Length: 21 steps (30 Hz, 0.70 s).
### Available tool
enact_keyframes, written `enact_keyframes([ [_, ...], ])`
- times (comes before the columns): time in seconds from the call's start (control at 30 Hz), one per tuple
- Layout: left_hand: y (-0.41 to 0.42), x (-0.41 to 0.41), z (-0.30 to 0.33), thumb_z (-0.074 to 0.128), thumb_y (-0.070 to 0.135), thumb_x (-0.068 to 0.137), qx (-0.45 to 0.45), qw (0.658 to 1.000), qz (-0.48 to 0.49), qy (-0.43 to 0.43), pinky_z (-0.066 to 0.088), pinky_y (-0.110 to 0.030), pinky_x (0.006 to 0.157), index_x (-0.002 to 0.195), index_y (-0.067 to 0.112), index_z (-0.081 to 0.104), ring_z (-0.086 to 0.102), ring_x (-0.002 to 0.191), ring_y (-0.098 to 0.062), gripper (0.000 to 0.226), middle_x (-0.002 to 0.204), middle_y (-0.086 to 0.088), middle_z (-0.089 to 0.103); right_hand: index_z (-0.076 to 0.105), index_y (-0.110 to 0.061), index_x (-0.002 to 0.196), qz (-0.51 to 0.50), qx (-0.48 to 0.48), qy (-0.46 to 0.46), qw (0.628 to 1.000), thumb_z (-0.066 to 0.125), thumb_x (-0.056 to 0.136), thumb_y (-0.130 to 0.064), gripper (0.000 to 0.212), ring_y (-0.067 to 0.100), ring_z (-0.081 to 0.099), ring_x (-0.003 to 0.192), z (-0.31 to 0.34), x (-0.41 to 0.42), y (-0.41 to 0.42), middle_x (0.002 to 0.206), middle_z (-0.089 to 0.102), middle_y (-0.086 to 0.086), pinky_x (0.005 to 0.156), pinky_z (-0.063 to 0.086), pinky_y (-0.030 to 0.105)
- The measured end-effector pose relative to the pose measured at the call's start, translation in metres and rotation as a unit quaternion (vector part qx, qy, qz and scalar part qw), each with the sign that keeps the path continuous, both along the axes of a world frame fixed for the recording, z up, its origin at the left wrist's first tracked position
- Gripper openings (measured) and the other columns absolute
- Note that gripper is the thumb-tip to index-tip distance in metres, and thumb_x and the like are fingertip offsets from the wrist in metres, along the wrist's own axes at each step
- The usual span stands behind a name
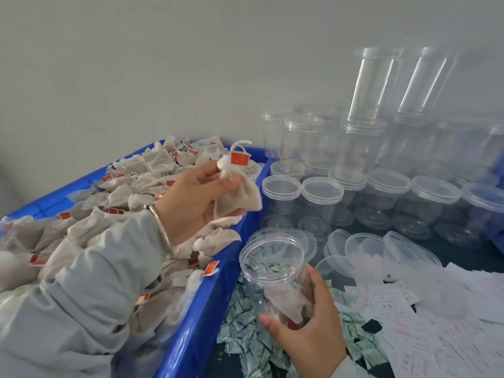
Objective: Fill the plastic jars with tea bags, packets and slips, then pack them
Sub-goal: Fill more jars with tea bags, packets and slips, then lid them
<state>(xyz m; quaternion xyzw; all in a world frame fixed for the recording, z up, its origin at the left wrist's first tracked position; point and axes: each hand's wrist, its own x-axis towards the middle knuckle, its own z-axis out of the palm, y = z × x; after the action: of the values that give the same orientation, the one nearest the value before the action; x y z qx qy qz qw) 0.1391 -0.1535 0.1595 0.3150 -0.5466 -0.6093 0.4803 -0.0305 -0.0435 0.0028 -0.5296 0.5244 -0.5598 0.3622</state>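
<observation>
The person wore a pale grey, soft-looking jacket; its left sleeve (81, 290) lay bunched in thick folds along the forearm and ended in a plain cuff just behind the wrist. A smooth silver bangle (161, 230) circled that wrist, sitting at the cuff's edge, a little behind the left hand (196, 200). Both hands were bare, with short unpainted nails. Behind the right hand (308, 331), only a sliver of the same grey right cuff (346, 368) showed.
</observation>
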Motion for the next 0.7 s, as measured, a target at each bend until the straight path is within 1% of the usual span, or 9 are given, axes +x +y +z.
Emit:
enact_keyframes([
  [0.1,0.012,-0.015,-0.008,0.067,0.011,0.076,-0.132,0.982,-0.026,-0.135,0.053,-0.016,0.065,0.082,0.020,0.070,0.065,0.071,-0.001,0.011,0.074,0.010,0.070,0.037,-0.045,0.127,-0.002,-0.004,0.010,1.000,0.093,0.044,-0.039,0.100,-0.007,0.050,0.119,0.001,0.000,0.000,0.131,0.049,-0.022,0.097,0.048,0.023],
  [0.17,0.017,-0.023,-0.016,0.070,0.006,0.080,-0.235,0.935,-0.025,-0.263,0.050,-0.014,0.068,0.083,0.020,0.065,0.061,0.070,0.003,0.015,0.073,0.014,0.067,0.037,-0.043,0.130,-0.009,-0.005,0.016,1.000,0.086,0.039,-0.053,0.103,-0.003,0.051,0.119,0.003,0.000,-0.001,0.131,0.051,-0.020,0.100,0.048,0.033],
  [0.27,0.023,-0.029,-0.024,0.072,0.019,0.078,-0.305,0.880,-0.038,-0.362,0.044,-0.010,0.067,0.083,0.028,0.063,0.058,0.072,0.005,0.014,0.077,0.018,0.066,0.038,-0.039,0.135,-0.014,-0.007,0.008,1.000,0.083,0.038,-0.055,0.108,-0.004,0.053,0.116,0.003,0.000,-0.003,0.130,0.053,-0.017,0.098,0.049,0.031],
  [0.33,0.022,-0.029,-0.024,0.071,0.016,0.078,-0.316,0.874,-0.019,-0.368,0.043,-0.011,0.063,0.083,0.029,0.063,0.057,0.070,0.002,0.017,0.076,0.016,0.065,0.037,-0.041,0.133,-0.019,-0.014,0.005,1.000,0.083,0.038,-0.054,0.106,-0.008,0.049,0.118,0.000,-0.001,-0.004,0.132,0.051,-0.018,0.099,0.043,0.015],
  [0.4,0.016,-0.025,-0.022,0.069,0.008,0.079,-0.312,0.884,0.070,-0.340,0.048,-0.019,0.063,0.078,0.033,0.062,0.058,0.065,-0.005,0.025,0.075,0.009,0.067,0.037,-0.048,0.126,-0.024,-0.013,0.005,1.000,0.082,0.036,-0.055,0.100,-0.015,0.046,0.117,-0.001,-0.001,-0.005,0.131,0.049,-0.024,0.092,0.038,0.002],
  [0.5,0.001,-0.007,-0.012,0.065,0.010,0.082,-0.314,0.874,0.228,-0.293,0.047,-0.011,0.061,0.074,0.038,0.060,0.057,0.061,-0.001,0.029,0.071,0.009,0.064,0.036,-0.053,0.121,-0.025,-0.005,0.015,1.000,0.085,0.037,-0.056,0.098,-0.020,0.042,0.116,0.001,-0.002,-0.004,0.130,0.046,-0.028,0.089,0.035,-0.002],
  [0.57,-0.013,0.010,-0.008,0.062,0.020,0.082,-0.308,0.845,0.289,-0.329,0.045,-0.008,0.062,0.077,0.040,0.058,0.054,0.063,0.008,0.020,0.075,0.017,0.060,0.037,-0.050,0.122,-0.020,-0.005,0.011,1.000,0.092,0.043,-0.047,0.097,-0.017,0.043,0.117,0.001,-0.002,-0.004,0.132,0.047,-0.024,0.092,0.036,0.001],
  [0.63,-0.027,0.023,-0.013,0.064,0.027,0.083,-0.270,0.821,0.293,-0.409,0.043,-0.012,0.066,0.091,0.035,0.061,0.053,0.072,0.007,0.011,0.084,0.021,0.057,0.039,-0.048,0.120,-0.018,-0.011,0.006,1.000,0.088,0.043,-0.042,0.091,-0.019,0.043,0.115,0.002,-0.002,-0.004,0.132,0.048,-0.021,0.088,0.035,-0.003],
  [0.7,-0.034,0.028,-0.023,0.068,0.045,0.078,-0.210,0.824,0.234,-0.472,0.040,-0.015,0.071,0.113,0.029,0.060,0.053,0.086,0.000,0.040,0.100,0.016,0.057,0.039,-0.047,0.117,-0.019,-0.014,0.002,1.000,0.090,0.044,-0.033,0.090,-0.023,0.042,0.113,0.002,-0.001,-0.004,0.130,0.047,-0.021,0.082,0.034,-0.007],
])
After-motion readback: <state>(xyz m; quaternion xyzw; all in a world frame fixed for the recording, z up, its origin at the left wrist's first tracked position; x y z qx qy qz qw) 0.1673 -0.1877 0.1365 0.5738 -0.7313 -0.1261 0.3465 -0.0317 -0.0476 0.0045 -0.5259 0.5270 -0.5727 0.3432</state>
